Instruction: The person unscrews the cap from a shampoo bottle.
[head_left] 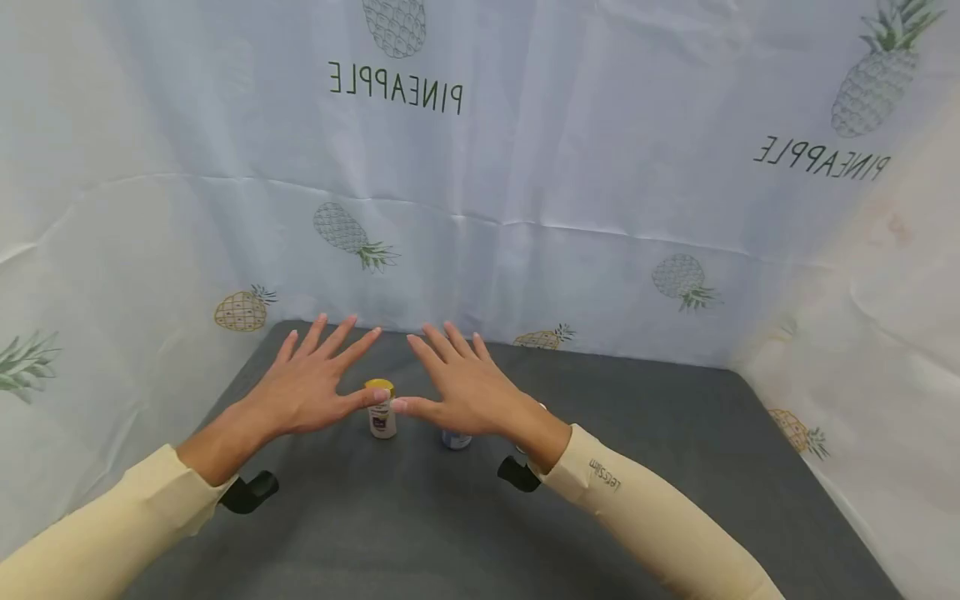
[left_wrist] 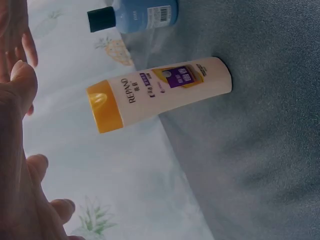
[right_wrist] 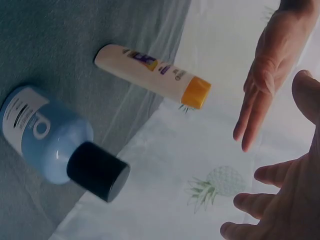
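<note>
Both hands hover above the table with fingers spread and straight, holding nothing. The left hand (head_left: 306, 385) is at the left, its thumb overlapping a white shampoo bottle with a yellow cap (head_left: 382, 417) in the head view. That bottle (left_wrist: 170, 92) stands upright on the cloth, its label turned toward the left wrist camera. To its right, the right hand (head_left: 471, 385) hides most of a blue bottle (head_left: 455, 440). The right wrist view shows this blue bottle (right_wrist: 47, 130) with its black cap and white label, also upright. The two thumb tips nearly meet in the head view.
A dark grey cloth (head_left: 637, 467) covers the table. White curtains (head_left: 555, 167) printed with pineapples hang behind it and along both sides. Black wrist mounts (head_left: 247, 493) sit under both forearms, which wear cream sleeves (head_left: 645, 508).
</note>
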